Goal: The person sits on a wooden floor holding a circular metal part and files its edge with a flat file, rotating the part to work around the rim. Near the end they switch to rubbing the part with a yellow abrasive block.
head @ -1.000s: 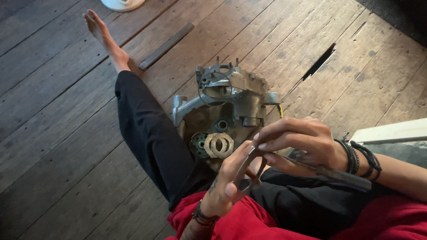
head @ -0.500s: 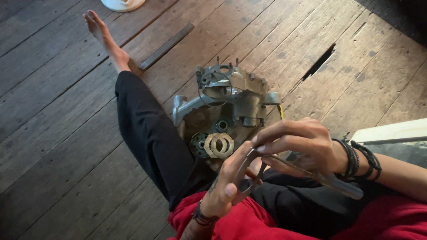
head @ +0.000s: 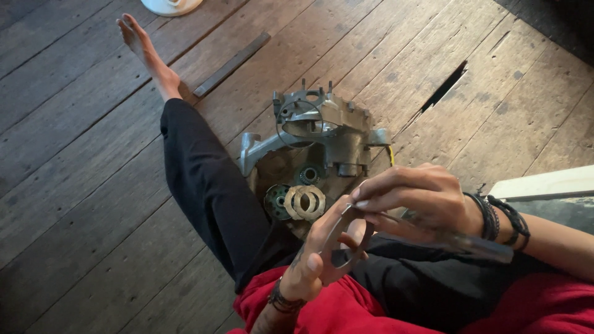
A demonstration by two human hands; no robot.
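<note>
Hands busy over a stripped engine case.
Left hand [head: 322, 260] fingers pinch a thin metal ring [head: 346, 238]; right hand [head: 421, 198] grips a slim tool [head: 461, 240]. Engine case [head: 309, 145] lies on the floor at twelve o'clock, bearings exposed, unassembled.

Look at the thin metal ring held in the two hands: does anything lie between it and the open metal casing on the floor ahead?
Nothing visible does. The left hand and right hand pinch the thin metal ring just above the lap, and the casing lies directly ahead on the wooden floor, its face uncovered.
</note>
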